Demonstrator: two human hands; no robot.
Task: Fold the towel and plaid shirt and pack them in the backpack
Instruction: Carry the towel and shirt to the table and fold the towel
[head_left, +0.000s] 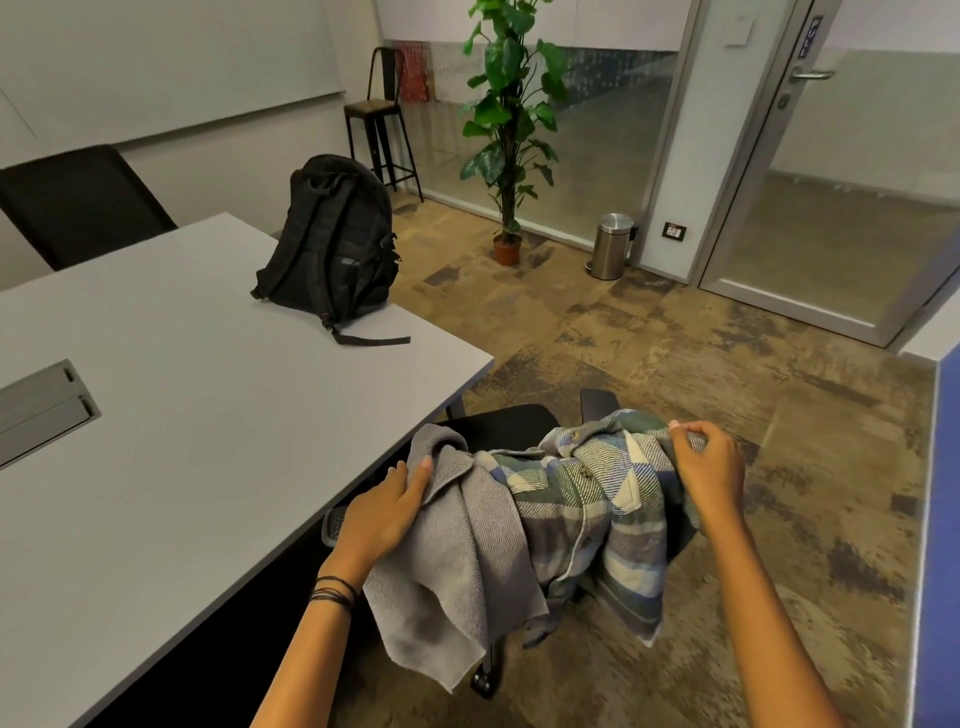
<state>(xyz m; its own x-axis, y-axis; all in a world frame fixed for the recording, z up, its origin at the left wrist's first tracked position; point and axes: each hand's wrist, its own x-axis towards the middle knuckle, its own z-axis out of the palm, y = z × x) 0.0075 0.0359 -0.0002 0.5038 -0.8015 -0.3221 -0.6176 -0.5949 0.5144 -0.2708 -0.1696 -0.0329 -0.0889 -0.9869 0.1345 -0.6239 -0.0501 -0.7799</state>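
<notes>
Table (156, 415) fills the left. Backpack (332, 249) stands upright near its far corner, approx 11 o'clock from the hands and well apart from the clothes; can't tell if it's zipped. Left hand (384, 514), at 9 o'clock of the bundle, grips the grey towel (457, 561) by an upper edge, curled round the cloth. Towel + plaid shirt (597, 499) hang bunched together over a black chair (498, 426), neither folded yet. Right hand (709, 467), at 3 o'clock, pinches a bunch of shirt fabric. Step in hand, I'd say: lifting or separating the two. Next move prob calls for carrying them toward 10 o'clock onto the table & spreading one flat to fold.
</notes>
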